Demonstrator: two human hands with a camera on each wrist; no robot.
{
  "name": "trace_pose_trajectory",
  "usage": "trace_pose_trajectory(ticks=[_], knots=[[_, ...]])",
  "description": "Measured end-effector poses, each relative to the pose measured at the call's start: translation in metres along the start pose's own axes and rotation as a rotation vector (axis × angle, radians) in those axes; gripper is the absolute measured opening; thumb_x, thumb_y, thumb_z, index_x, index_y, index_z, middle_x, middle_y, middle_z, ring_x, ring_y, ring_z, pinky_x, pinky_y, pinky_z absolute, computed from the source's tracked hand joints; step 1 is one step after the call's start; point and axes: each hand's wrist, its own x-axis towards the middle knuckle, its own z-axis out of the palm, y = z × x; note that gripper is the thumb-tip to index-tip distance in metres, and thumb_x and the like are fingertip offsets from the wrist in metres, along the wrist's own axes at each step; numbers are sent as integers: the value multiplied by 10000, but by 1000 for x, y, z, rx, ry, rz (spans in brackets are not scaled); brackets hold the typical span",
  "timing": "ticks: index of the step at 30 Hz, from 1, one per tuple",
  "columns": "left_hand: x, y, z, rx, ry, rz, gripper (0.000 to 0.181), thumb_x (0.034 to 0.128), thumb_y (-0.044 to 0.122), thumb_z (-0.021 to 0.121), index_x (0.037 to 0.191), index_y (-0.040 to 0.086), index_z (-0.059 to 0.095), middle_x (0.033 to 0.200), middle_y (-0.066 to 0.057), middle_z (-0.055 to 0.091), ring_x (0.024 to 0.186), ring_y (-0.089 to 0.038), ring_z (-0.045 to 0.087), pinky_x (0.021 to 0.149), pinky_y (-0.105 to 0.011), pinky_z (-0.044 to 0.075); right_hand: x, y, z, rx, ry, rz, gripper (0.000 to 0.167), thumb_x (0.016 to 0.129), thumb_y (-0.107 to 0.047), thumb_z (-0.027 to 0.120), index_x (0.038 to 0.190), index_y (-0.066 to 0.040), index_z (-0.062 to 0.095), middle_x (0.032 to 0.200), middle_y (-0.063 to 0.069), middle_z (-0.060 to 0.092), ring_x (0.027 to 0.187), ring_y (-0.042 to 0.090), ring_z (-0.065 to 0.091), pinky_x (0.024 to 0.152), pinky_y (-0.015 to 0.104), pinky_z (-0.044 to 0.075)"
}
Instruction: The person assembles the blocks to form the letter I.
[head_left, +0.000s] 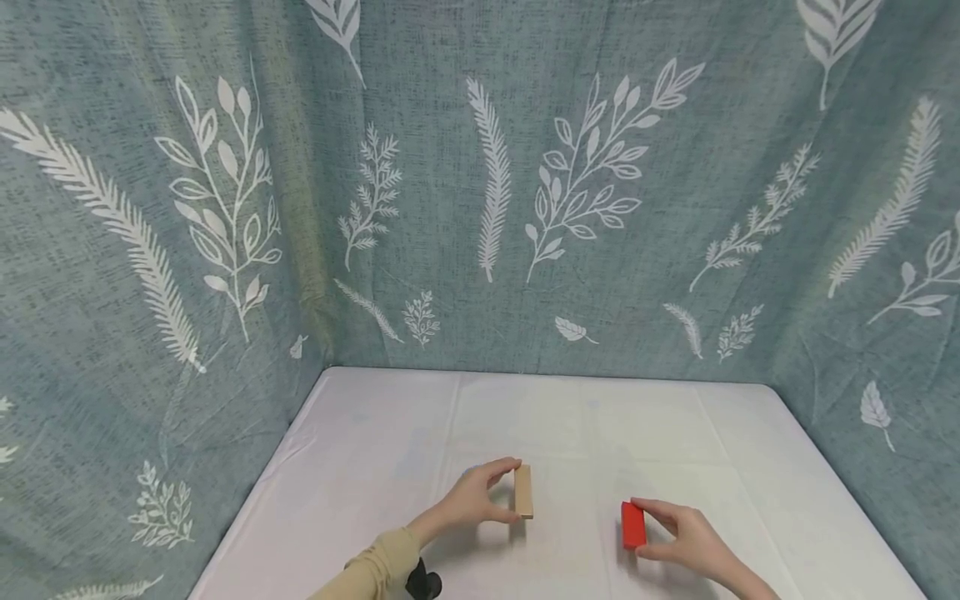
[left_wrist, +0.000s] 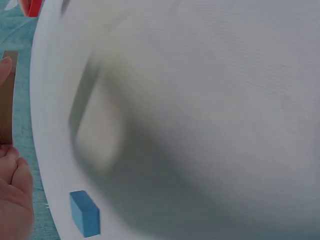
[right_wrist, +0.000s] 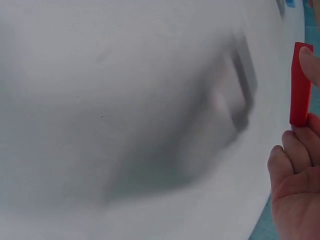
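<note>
1. Head view: your left hand (head_left: 474,496) pinches the tan block (head_left: 523,493) above the table (head_left: 375,442), roughly midway between side edges.
2. Your right hand (head_left: 682,537) pinches the red block (head_left: 633,527), nearer the right edge.

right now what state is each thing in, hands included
Left hand: thumb and fingers pinching the wooden block
Wooden block: held by its ends, raised above the white cloth
Right hand: thumb and fingers pinching the red block
Red block: held by its ends, raised above the white cloth
Blue block: resting on the white cloth, not held
White cloth: spread out, lightly creased
Patterned curtain: hanging
</note>
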Motion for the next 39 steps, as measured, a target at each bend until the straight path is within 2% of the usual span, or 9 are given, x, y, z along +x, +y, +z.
trace_pose_trajectory(ticks=[8,15,23,39], knots=[[10,10,-3,37,43,35,762,744,110,797,1388,-43,419,1458,-190,422,1369,-317,388,1129,-361,373,3,-4,-5,-13,36,-28,709,721,-289,813,1299,21,543,1303,200,581,1210,427,514,954,420,517],[12,16,-4,49,105,28,763,760,145,789,1399,-29,411,1470,-186,408,1378,-319,373,1129,-369,373,4,-7,-6,-40,78,-60,697,722,-309,810,1288,8,557,1295,183,592,1201,420,522,953,411,520],[14,22,-5,66,177,30,743,749,112,790,1378,-49,428,1452,-235,411,1365,-363,380,1110,-393,385,6,-16,-3,-13,92,-45,686,716,-303,815,1279,3,568,1290,179,597,1211,409,522,959,420,514],[10,25,0,58,194,20,754,754,136,791,1389,-36,422,1466,-231,394,1363,-365,381,1106,-419,392,10,-36,9,-20,78,-121,691,719,-334,811,1274,3,574,1268,144,620,1191,398,540,956,407,515]])
